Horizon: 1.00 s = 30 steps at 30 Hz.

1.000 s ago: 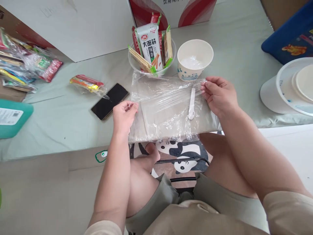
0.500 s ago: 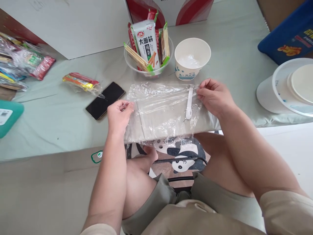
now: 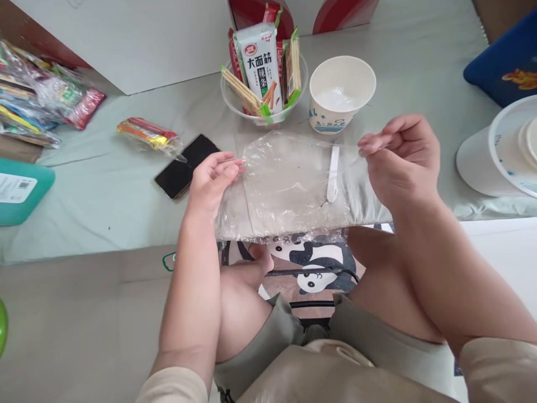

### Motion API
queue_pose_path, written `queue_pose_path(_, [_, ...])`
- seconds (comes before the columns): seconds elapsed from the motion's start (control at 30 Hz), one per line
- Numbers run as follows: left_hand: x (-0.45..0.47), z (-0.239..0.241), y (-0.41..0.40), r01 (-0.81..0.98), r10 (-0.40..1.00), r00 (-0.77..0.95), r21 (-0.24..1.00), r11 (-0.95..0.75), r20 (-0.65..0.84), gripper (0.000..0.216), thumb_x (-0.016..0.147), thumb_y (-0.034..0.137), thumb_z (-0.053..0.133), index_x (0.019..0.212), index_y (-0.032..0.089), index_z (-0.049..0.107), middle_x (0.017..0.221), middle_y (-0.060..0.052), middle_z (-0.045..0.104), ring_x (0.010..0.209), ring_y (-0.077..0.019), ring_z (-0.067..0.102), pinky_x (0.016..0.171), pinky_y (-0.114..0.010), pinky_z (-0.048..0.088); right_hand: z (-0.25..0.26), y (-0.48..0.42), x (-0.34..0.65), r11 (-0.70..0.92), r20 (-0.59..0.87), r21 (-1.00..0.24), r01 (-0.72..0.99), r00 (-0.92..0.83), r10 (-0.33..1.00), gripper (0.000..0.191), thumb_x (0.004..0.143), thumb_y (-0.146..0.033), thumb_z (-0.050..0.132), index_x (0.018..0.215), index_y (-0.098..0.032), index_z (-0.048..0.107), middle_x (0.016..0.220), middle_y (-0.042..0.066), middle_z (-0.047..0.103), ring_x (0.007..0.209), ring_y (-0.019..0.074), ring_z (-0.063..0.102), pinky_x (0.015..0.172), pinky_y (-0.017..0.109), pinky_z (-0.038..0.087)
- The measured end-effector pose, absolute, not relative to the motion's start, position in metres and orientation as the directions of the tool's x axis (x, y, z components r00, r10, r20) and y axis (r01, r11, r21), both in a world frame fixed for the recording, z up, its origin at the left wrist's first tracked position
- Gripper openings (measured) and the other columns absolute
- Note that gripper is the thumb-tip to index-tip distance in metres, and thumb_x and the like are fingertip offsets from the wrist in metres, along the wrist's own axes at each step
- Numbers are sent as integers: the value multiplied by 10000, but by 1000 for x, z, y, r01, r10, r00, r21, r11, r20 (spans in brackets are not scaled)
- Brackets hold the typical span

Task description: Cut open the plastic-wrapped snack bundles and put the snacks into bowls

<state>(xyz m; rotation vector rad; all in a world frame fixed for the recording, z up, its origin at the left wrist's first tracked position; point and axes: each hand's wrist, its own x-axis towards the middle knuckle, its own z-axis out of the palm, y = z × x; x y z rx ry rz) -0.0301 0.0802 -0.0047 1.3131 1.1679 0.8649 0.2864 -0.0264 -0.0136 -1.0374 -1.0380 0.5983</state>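
Note:
A thin sheet of clear plastic film (image 3: pixel 289 168) is stretched between my hands over the table's front edge. My left hand (image 3: pixel 215 182) has the film's left side at its fingertips, beside a black phone (image 3: pixel 184 168). On the other side, my right hand (image 3: pixel 405 157) pinches the film's right corner between thumb and fingers. Under the film lies a slim white tool (image 3: pixel 333 174) whose kind I cannot make out. Just beyond the film stands a paper bowl (image 3: pixel 321 109) with crumpled clear plastic inside.
A clear bowl (image 3: pixel 229 103) of snack packets stands at the back. Left are a wrapped snack (image 3: pixel 146 133), a pile of packets (image 3: pixel 62 95) and a teal container (image 3: pixel 29 207). A white bucket (image 3: pixel 474 159) holding paper bowls stands at right, near a blue package (image 3: pixel 499 70).
My right hand has moved right and up, drawing the film wider and smoother. My left hand's fingers have straightened somewhat. The whole view has shifted slightly.

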Motion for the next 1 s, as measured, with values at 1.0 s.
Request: queue_pose_path(1.0, [-40, -16, 118, -141, 985, 104, 982, -125, 140, 414, 840, 694, 723, 1016, 337, 608, 957, 24, 737, 1174, -218, 716, 834, -351, 538, -10, -49, 256, -30, -6, -999, 42, 487, 874, 140, 764, -115, 702, 825, -227, 643, 768, -25, 604, 704, 112, 567, 673, 296, 458])
